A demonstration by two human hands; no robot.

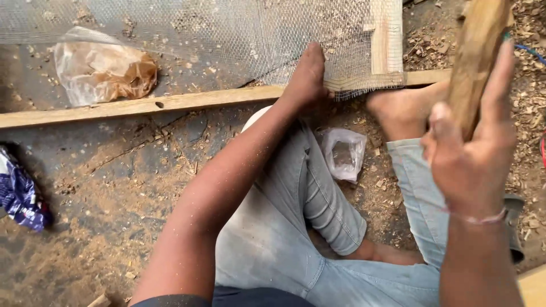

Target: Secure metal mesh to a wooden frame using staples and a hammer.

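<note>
**Seated on a sawdust floor, one hand on mesh, one on wood**

The bare floor (114, 187) lies open at the person's left, bounded by one long wooden batten (142, 106). One wire mesh sheet (227, 34) spans the top; the left hand (307, 77) presses its lower edge, grip unclear. The right hand (469, 153) clasps one wood piece (478, 51), upright. Three packages: crumpled brownish bag (102, 68) beyond the batten, blue wrapper (20, 196) at far left, small clear bag (344, 153) between the legs.

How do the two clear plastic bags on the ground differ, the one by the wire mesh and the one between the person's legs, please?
The bag by the mesh is larger, crumpled and tinted brown; the bag between the legs is smaller, whitish, with dark contents. The first lies beyond the wooden strip, partly on the wire mesh; the second sits on sawdust. Both are translucent plastic.
</note>
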